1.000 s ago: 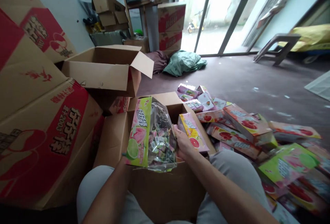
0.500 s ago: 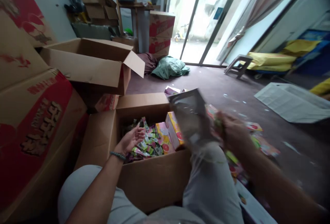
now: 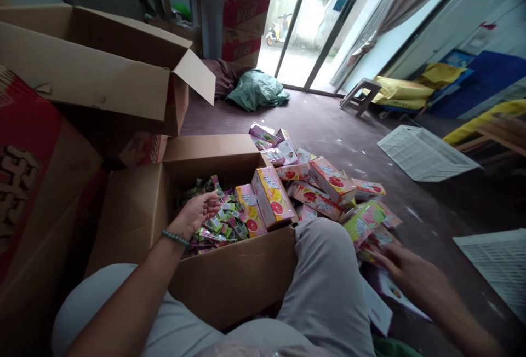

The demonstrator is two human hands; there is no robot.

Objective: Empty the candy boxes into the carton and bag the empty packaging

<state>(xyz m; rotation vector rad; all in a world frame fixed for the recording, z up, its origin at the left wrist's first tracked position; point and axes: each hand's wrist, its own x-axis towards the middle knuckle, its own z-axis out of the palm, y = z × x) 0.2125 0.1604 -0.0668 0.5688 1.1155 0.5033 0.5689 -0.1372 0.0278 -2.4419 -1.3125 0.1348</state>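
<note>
My left hand (image 3: 200, 212), palm up with the fingers slightly curled and apart, is over the small stick sachets (image 3: 224, 225) in the open cardboard box (image 3: 234, 286). Nothing shows in that hand. Two yellow-and-pink fruit-print packs (image 3: 273, 198) lean at the box's right side, beside the sachets. On the right, my right hand (image 3: 405, 264) reaches low over the pile of printed packs (image 3: 329, 182) on the floor, by a green-and-pink pack (image 3: 365, 221). Its stretched fingers are blurred, and whether they touch a pack is unclear.
A larger open carton (image 3: 102, 78) stands behind on the left, and a red-printed carton (image 3: 36, 176) is close at my left. White plastic crates (image 3: 427, 151) lie on the floor at right. A green sack (image 3: 258, 90) and a stool (image 3: 361, 97) are near the glass door.
The grey flat piece over the box is gone from view. My right hand has moved down and right to the pile. My left hand stays over the sachets; the view tilted down.
</note>
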